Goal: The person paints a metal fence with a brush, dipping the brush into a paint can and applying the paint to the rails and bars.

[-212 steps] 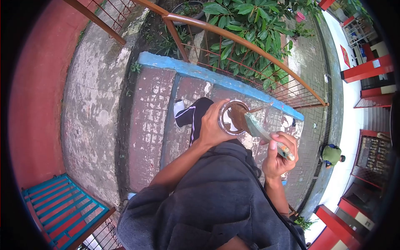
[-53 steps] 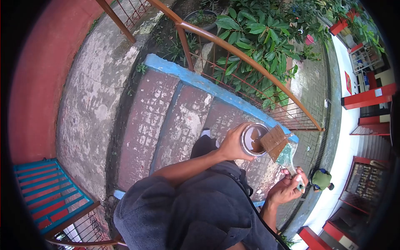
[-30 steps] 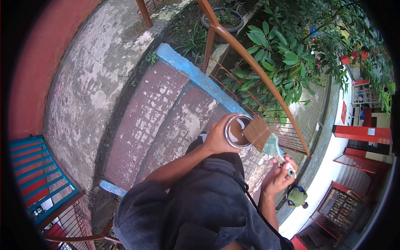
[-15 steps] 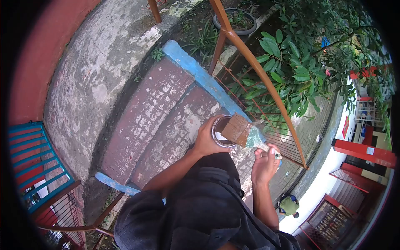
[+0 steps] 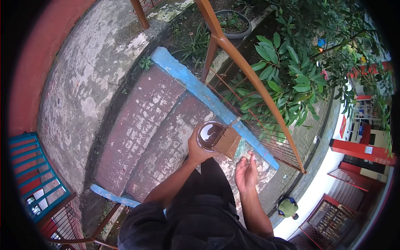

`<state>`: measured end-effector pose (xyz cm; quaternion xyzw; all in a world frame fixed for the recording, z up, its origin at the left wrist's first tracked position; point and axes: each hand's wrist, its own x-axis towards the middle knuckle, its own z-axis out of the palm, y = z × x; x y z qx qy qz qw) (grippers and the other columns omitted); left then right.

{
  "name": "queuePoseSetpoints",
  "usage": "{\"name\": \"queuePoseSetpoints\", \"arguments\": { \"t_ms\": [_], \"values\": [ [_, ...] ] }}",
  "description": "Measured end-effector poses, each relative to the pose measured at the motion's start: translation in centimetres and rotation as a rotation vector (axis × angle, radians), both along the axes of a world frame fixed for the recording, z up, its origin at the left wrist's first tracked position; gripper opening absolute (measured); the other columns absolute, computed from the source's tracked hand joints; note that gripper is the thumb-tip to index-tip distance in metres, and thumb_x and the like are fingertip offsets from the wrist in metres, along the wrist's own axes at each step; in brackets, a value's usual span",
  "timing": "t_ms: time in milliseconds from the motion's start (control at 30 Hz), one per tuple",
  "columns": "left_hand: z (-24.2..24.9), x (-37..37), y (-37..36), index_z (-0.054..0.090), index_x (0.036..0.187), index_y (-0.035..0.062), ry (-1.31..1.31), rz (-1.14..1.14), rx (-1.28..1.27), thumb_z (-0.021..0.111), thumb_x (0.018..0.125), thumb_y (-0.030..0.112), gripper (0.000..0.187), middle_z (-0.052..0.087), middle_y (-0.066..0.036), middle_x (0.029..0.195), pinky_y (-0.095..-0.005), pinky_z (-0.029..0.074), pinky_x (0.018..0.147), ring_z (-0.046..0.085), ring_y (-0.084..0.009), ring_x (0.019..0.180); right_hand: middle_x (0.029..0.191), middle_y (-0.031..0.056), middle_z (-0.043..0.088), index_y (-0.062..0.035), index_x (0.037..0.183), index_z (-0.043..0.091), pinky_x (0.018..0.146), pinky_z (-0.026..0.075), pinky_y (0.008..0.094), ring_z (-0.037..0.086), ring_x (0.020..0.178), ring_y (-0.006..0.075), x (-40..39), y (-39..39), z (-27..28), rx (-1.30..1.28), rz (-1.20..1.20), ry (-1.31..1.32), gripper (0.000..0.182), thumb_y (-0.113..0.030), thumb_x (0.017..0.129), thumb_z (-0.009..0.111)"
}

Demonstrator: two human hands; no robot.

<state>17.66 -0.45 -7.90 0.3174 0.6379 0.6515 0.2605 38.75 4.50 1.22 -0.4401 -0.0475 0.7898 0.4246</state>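
Note:
My left hand (image 5: 197, 146) is wrapped round a round can (image 5: 207, 136) with dark, glossy liquid in it. The wide brown bristles of a paint brush (image 5: 227, 142) lie against the can's right rim. The brush's greenish handle end points toward my right hand (image 5: 246, 170), whose fingers are closed at it. Both hands are above worn, reddish steps (image 5: 139, 125) with chipped paint and a light blue edge (image 5: 196, 85).
A brown metal railing (image 5: 255, 78) curves past the blue edge, with leafy branches (image 5: 298, 75) beside it. A teal barred gate (image 5: 37, 175) stands at the left. Another person (image 5: 287, 207) in green is at the lower right.
The can and both hands have moved slightly left in view. The brush has tilted, and its handle is now mostly hidden near my right hand. The view has shifted a little.

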Motion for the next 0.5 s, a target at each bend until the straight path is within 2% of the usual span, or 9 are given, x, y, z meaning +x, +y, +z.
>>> {"name": "queuePoseSetpoints", "arguments": {
  "t_ms": [67,133,200,333,400,500],
  "values": [
    [-2.3,0.3,-0.3,0.054,0.148,-0.0018,-0.031,0.047,-0.06,0.107,0.055,0.022,0.109,0.072,-0.017,0.136,-0.0402,0.056,0.109,0.071,-0.0262,0.126,0.1,0.0092,0.071,-0.0058,0.128,0.062,0.089,0.063,0.027,0.072,0.097,0.0148,0.2,0.2,-2.2,-0.05,-0.018,0.031,0.024,-0.023,0.113,0.064],
    [-3.2,-0.3,0.6,0.053,0.149,-0.0018,-0.019,0.076,-0.064,0.105,0.055,0.019,0.11,0.072,-0.017,0.136,-0.0402,0.056,0.109,0.071,-0.026,0.126,0.103,0.0088,0.067,-0.0051,0.134,0.055,0.088,0.064,0.0268,0.07,0.098,0.0142,-0.4,1.5,-4.8,-0.095,-0.033,0.168,0.031,-0.022,0.111,0.067],
    [-5.0,-0.6,1.2,0.052,0.147,0.0011,-0.018,0.13,-0.05,0.11,0.054,0.027,0.113,0.072,-0.014,0.134,-0.0407,0.055,0.11,0.072,-0.0252,0.123,0.103,0.0085,0.066,-0.006,0.136,0.055,0.089,0.064,0.0265,0.069,0.096,0.0134,-0.6,2.6,-7.3,-0.115,-0.035,0.166,0.032,-0.021,0.111,0.067],
    [-9.2,-1.7,1.7,0.049,0.15,0.0002,0.042,0.163,-0.049,0.108,0.056,0.026,0.114,0.07,-0.015,0.14,-0.0415,0.055,0.112,0.07,-0.0247,0.126,0.108,0.009,0.066,-0.0055,0.137,0.056,0.093,0.063,0.0262,0.069,0.101,0.0132,-0.6,4.2,-12.1,-0.141,0.006,0.243,0.031,-0.019,0.111,0.067],
    [-11.6,-2.1,1.6,0.049,0.15,0.0001,-0.011,0.155,-0.046,0.108,0.059,0.026,0.111,0.067,-0.017,0.144,-0.0416,0.054,0.112,0.068,-0.0255,0.129,0.111,0.0091,0.066,-0.0056,0.138,0.057,0.094,0.063,0.0261,0.069,0.104,0.0133,-0.4,4.8,-14.5,-0.156,0.0,0.254,0.031,-0.018,0.111,0.066],
    [-14.9,-3.0,1.4,0.05,0.148,0.0003,0.076,0.189,-0.072,0.107,0.061,0.028,0.109,0.063,-0.018,0.149,-0.0415,0.053,0.113,0.067,-0.027,0.131,0.119,0.0093,0.066,-0.0031,0.141,0.058,0.103,0.062,0.0263,0.068,0.11,0.0134,0.6,5.7,-18.4,-0.171,0.024,0.359,0.033,-0.014,0.111,0.064]
  ]
}}
